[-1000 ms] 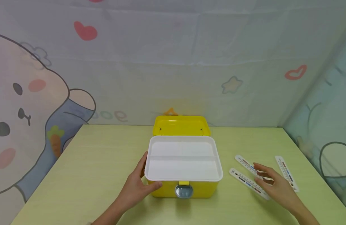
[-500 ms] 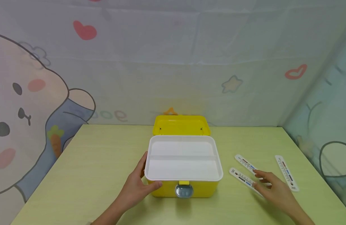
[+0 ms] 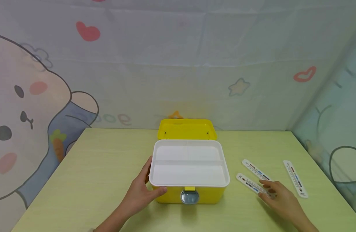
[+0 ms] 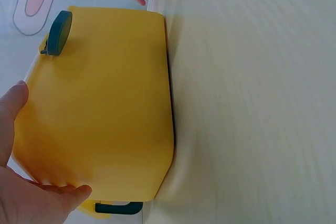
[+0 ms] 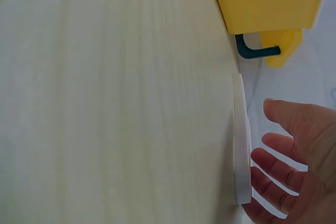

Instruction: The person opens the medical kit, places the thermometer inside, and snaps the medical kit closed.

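Pale green table (image 3: 108, 154): open yellow box (image 3: 210, 195), three white marked strips (image 3: 256, 169) (image 3: 248, 184) (image 3: 295, 178).

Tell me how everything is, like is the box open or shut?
Box: open.
Lid: tipped back behind the box.
Tray: on top of the box, uncovered.
Latch: undone.
Handle: hanging below the lid.
Three white strips: on the table, two partly hidden.
Left hand: gripping the box.
Right hand: fingers bent near two strips; touching, can't tell.

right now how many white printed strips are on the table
3. The front strip and back strip lie right of the yellow box, partly hidden by the right hand; the right strip lies farther right. More could be hidden under the hand.
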`<state>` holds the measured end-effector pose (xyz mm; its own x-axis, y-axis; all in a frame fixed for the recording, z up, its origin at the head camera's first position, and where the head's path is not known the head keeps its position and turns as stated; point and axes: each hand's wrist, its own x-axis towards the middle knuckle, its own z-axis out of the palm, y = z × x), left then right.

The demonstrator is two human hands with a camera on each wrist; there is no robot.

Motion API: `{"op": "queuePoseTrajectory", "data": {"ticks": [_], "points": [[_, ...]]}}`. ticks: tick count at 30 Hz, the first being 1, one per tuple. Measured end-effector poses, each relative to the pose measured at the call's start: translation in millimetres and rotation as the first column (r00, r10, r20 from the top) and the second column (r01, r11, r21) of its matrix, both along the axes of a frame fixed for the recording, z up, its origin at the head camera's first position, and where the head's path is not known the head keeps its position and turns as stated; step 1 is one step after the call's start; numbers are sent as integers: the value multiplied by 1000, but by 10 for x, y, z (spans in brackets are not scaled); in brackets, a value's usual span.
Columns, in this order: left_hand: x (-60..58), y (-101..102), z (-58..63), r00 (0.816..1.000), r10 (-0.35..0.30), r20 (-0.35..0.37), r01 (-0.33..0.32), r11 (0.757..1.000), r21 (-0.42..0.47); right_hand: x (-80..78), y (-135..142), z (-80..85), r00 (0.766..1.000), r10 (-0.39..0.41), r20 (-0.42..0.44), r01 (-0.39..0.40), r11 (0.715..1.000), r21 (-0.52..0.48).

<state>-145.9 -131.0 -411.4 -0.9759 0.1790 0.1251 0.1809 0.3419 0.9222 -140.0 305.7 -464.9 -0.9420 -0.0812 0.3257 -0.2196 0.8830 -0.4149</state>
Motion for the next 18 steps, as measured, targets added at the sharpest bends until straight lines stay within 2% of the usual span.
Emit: {"op": "queuePoseTrajectory", "data": {"ticks": [9,18], "points": [[4,5,15,1000,2,1,-2,1000,1,-7,-11,-51,995,9,-94,-5,999,42],[1,8,22,1000,16,19,-16,1000,-13,-6,-38,-47,999,-34,-35,36,997,64]]}}
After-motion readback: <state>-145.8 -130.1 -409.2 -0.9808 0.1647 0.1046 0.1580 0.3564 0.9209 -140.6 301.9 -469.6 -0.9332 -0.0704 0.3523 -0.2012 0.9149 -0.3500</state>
